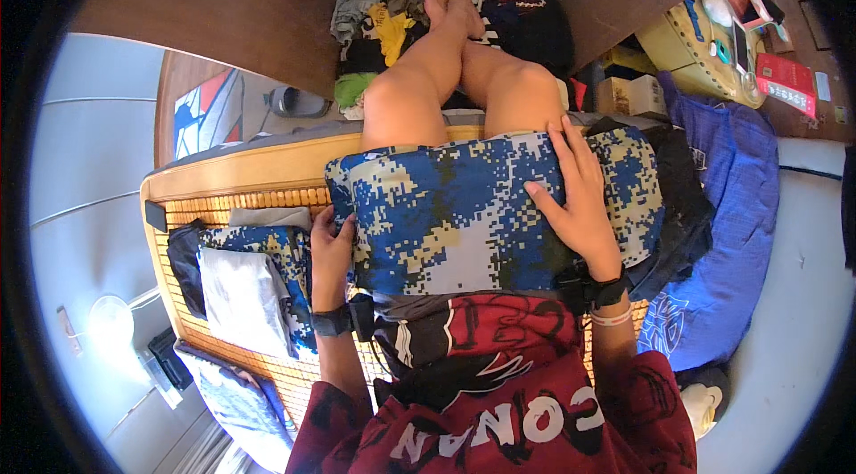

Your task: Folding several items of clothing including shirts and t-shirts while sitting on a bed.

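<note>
A folded blue, grey and yellow camouflage garment (464, 215) lies across my lap, over my thighs. My right hand (578, 197) rests flat on its right part, fingers stretched out and thumb apart. At the left edge of the cloth, my left hand (333, 247) has its fingers curled at the border, the thumb near the fabric. More of the same camouflage cloth (635, 193) shows to the right of my right hand, beside a black garment (682, 215). Whether the piece is trousers or a jacket I cannot tell.
Folded clothes, a white one (245, 291) on top, lie on the woven mat (201, 206) to the left. A blue cloth (727, 206) hangs at right. Heaped clothes (388, 32) lie under my crossed feet, between brown cabinet doors (259, 10). A lit lamp (111, 324) stands left.
</note>
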`<state>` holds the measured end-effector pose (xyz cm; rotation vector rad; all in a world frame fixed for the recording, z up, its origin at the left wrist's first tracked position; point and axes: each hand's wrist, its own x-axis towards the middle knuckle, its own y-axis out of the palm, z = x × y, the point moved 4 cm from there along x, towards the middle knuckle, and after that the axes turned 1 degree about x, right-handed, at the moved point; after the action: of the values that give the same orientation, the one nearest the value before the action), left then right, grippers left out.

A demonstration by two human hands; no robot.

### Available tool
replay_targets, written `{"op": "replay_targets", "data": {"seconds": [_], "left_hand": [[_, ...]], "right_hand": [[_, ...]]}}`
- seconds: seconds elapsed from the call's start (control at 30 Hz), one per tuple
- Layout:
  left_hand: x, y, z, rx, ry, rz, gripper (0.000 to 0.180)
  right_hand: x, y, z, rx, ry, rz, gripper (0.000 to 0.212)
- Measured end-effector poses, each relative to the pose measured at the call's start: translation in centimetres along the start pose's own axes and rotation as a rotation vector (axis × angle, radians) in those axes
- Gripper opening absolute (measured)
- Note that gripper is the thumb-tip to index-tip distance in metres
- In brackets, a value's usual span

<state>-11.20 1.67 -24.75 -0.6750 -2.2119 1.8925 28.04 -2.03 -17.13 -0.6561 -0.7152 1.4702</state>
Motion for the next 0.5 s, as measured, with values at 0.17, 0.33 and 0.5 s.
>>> {"op": "replay_targets", "data": {"seconds": [0.17,0.33,0.5], "left_hand": [[-0.7,0.9,-1.7,0.260,-0.372,-0.367,0.032],[-1.6,1.7,-4.9,0.726,-0.459,-0.794,0.037],[-1.3,4.4,-11.5,1.325,-0.561,-1.302,0.045]], "right_hand": [[-0.1,0.4,0.1,-0.011,-0.025,-0.007,0.082],[0.1,0.3,0.4,0.005,-0.034,-0.006,0.082],[0.2,0.0,0.3,0.018,-0.042,-0.008,0.081]]}}
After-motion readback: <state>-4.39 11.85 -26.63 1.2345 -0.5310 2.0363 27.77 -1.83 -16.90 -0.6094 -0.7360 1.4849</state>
